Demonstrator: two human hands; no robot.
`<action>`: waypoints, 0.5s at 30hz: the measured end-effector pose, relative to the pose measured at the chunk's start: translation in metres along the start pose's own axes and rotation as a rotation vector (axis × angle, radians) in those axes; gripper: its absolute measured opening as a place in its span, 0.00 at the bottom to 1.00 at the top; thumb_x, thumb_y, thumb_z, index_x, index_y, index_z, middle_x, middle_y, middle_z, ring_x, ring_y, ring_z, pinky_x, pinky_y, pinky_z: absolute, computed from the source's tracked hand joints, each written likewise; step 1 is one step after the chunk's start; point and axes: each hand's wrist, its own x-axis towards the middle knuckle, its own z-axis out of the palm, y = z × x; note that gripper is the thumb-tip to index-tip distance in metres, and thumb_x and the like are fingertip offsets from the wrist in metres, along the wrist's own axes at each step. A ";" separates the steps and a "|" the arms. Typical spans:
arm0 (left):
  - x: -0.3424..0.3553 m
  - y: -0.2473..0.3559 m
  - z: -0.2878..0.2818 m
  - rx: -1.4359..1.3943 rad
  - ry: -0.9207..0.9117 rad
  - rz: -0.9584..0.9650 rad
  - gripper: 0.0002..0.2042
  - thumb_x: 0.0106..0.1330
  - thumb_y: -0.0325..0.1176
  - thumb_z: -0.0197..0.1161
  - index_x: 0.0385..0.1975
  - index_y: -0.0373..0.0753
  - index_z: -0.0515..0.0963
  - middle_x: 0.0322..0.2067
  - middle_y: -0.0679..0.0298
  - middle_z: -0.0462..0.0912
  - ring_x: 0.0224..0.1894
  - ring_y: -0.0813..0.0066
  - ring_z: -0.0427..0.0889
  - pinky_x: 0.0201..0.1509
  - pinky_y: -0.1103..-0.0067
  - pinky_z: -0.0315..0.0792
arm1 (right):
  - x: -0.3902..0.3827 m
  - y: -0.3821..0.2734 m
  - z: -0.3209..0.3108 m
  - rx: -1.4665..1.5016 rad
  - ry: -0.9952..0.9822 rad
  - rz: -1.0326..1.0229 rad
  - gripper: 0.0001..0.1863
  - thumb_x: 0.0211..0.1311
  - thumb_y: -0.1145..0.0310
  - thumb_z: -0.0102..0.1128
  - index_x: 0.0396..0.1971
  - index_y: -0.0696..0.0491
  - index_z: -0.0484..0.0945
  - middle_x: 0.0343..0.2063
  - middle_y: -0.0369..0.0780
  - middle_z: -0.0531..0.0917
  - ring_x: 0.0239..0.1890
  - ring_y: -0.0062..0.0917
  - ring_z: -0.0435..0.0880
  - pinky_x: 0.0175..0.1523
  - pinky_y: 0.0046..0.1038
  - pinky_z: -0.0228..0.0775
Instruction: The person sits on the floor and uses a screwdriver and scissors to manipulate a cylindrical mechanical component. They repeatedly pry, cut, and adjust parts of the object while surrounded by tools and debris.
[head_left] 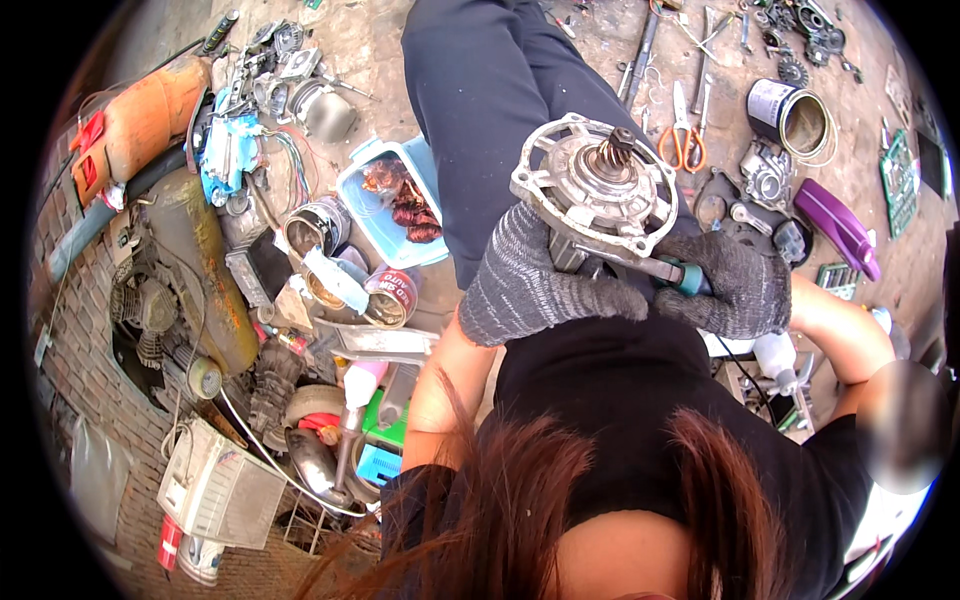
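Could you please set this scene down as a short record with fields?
Left hand: gray-gloved, gripping the metal housing
Right hand: gray-gloved, closed around the teal tool handle
Housing: round, toothed shaft facing the camera
Left side: blue basin holding reddish-brown coils
Right side: orange-handled scissors, open can, purple object
Tool tip: not visible

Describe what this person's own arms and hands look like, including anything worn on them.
The left hand and right hand both wear knitted gloves in mottled grey, flecked lighter and darker, reaching about the wrists. The forearms are bare up to the dark sleeves; the right sleeve looks black. No cables or clear markings show on either arm.
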 end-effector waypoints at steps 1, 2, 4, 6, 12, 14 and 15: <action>0.000 0.001 0.000 -0.006 -0.009 0.008 0.33 0.38 0.30 0.74 0.49 0.34 0.68 0.46 0.62 0.75 0.52 0.72 0.71 0.56 0.73 0.65 | -0.001 0.003 0.005 -0.035 0.036 -0.018 0.29 0.54 0.56 0.58 0.47 0.65 0.68 0.38 0.54 0.77 0.43 0.43 0.77 0.47 0.34 0.69; 0.000 0.003 0.001 -0.013 -0.018 0.017 0.30 0.42 0.28 0.70 0.50 0.34 0.67 0.47 0.60 0.74 0.52 0.70 0.71 0.56 0.72 0.66 | -0.001 0.005 0.009 -0.033 0.080 -0.036 0.27 0.54 0.57 0.58 0.45 0.66 0.69 0.37 0.55 0.77 0.41 0.44 0.77 0.46 0.35 0.69; 0.000 0.007 0.003 -0.028 -0.038 0.037 0.26 0.51 0.24 0.62 0.52 0.33 0.64 0.49 0.57 0.72 0.52 0.67 0.71 0.55 0.70 0.68 | 0.001 -0.003 0.004 -0.015 0.085 -0.032 0.25 0.54 0.59 0.58 0.44 0.66 0.70 0.37 0.55 0.77 0.40 0.45 0.78 0.45 0.36 0.70; -0.001 0.009 0.003 -0.065 -0.053 0.042 0.22 0.57 0.22 0.55 0.53 0.32 0.62 0.50 0.54 0.70 0.53 0.64 0.71 0.55 0.68 0.69 | 0.004 -0.013 -0.001 -0.018 0.086 -0.034 0.23 0.53 0.61 0.58 0.42 0.65 0.70 0.36 0.55 0.77 0.38 0.46 0.78 0.43 0.36 0.70; -0.006 0.002 0.007 -0.298 -0.069 -0.038 0.20 0.64 0.29 0.47 0.55 0.31 0.58 0.52 0.50 0.66 0.52 0.56 0.70 0.54 0.62 0.69 | 0.002 -0.005 0.003 -0.126 0.197 -0.045 0.19 0.48 0.64 0.60 0.38 0.59 0.72 0.30 0.51 0.77 0.33 0.46 0.77 0.37 0.37 0.69; -0.007 0.001 0.011 -0.279 -0.045 -0.038 0.20 0.63 0.30 0.48 0.55 0.32 0.59 0.50 0.51 0.67 0.51 0.57 0.71 0.52 0.63 0.69 | 0.005 -0.006 0.000 -0.101 0.175 -0.017 0.19 0.46 0.64 0.61 0.37 0.58 0.72 0.29 0.50 0.76 0.33 0.47 0.76 0.37 0.38 0.69; -0.006 0.000 0.013 -0.259 -0.035 -0.034 0.20 0.63 0.30 0.49 0.55 0.32 0.59 0.49 0.52 0.68 0.50 0.57 0.71 0.51 0.63 0.70 | 0.005 -0.004 0.000 -0.127 0.183 -0.033 0.18 0.46 0.64 0.60 0.37 0.58 0.72 0.29 0.50 0.76 0.33 0.47 0.76 0.37 0.38 0.69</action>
